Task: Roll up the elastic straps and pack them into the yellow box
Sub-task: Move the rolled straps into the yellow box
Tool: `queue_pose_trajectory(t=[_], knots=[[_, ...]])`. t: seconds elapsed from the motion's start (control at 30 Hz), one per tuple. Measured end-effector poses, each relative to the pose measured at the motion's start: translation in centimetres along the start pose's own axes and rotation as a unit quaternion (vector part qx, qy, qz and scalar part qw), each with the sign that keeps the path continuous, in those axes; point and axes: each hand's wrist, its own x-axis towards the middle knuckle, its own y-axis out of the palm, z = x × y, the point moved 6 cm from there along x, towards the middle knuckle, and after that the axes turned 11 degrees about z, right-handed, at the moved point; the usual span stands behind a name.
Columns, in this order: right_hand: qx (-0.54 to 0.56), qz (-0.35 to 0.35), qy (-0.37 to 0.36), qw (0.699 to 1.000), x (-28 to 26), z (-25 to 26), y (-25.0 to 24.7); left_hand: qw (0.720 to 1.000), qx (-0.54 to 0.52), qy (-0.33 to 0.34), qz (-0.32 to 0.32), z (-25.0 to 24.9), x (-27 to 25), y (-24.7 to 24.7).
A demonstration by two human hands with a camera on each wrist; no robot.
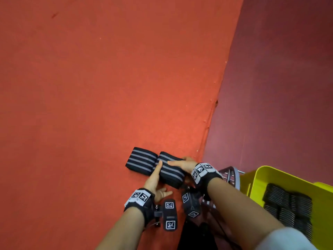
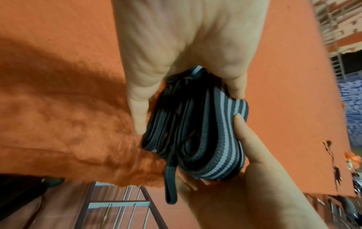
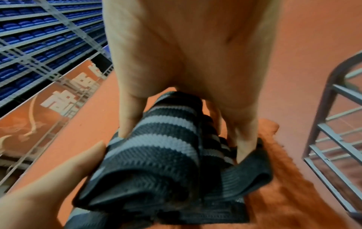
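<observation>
Two rolled black straps with grey stripes lie side by side near the front right corner of the orange table point(image 1: 90, 87). The far roll point(image 1: 141, 160) lies untouched. Both hands hold the near roll point(image 1: 171, 173). My left hand point(image 1: 155, 177) pinches its left end between thumb and fingers, index finger lying in the gap between the rolls. My right hand point(image 1: 182, 164) grips the right end, thumb on top. The left wrist view shows the roll point(image 2: 195, 131) end-on with a loose tail point(image 2: 170, 178) hanging down. The yellow box point(image 1: 255, 179) stands low at the right.
Several rolled straps point(image 1: 288, 204) fill the yellow box. A grey metal rack point(image 1: 232, 175) stands between the table edge and the box. Dark red floor point(image 1: 279, 87) lies beyond the table's right edge. Shelving with blue items point(image 3: 39, 31) shows in the right wrist view.
</observation>
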Motion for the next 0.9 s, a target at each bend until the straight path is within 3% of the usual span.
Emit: queue_pose_trajectory(t=[0.1,0.23,0.4,0.63,0.9], knots=[[0.047,0.055,0.023,0.997,-3.2,1.0,0.9,0.999,-0.021,0.002,0.03,0.3,1.2,0.5],[0.081,0.031,0.029,0.996,-2.1,-0.3,0.4,1.0,-0.02,0.016,0.009,0.6,3.2,-0.5],[0.117,0.061,0.026,0.991,-2.0,-1.1,1.0,1.0,-0.012,0.018,0.001,1.5,3.8,-1.1],[0.076,0.086,0.043,0.992,-2.9,-2.2,1.0,0.999,-0.01,0.036,0.005,1.3,3.1,-0.3],[0.063,0.104,0.014,0.993,-2.6,-3.6,0.6,0.998,0.01,0.058,-0.01,2.2,2.8,-0.5]])
